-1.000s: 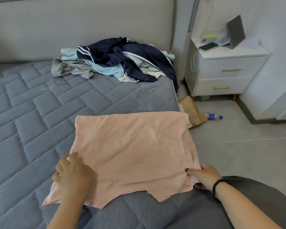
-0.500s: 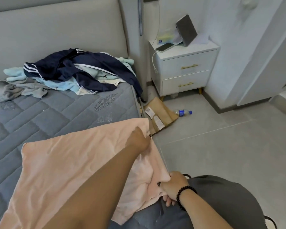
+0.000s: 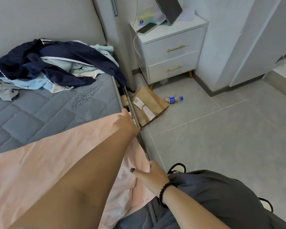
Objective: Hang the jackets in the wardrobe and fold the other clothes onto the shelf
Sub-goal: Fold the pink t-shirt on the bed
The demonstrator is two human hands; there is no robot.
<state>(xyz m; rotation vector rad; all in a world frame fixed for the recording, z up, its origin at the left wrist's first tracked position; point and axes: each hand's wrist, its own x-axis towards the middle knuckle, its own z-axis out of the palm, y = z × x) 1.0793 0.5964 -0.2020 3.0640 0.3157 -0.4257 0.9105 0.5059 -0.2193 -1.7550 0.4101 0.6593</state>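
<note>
A pink garment [image 3: 40,166] lies spread on the grey quilted mattress [image 3: 40,113]. My left arm reaches across it, and my left hand [image 3: 125,123] grips its far right corner at the bed's edge. My right hand [image 3: 149,175] holds the near right edge of the same garment, thumb on top. A heap of clothes sits by the headboard: a navy jacket with white stripes [image 3: 56,63] over light blue pieces [image 3: 31,83] and a grey one [image 3: 3,93].
A white nightstand [image 3: 170,52] with a phone and a tablet stands right of the bed. On the tiled floor lie a brown paper bag [image 3: 149,104] and a plastic bottle [image 3: 172,99]. White walls or doors rise at the right.
My left hand left the garment's near left corner and crossed to its far right corner. My right hand stays on the near right edge. The view swung right.
</note>
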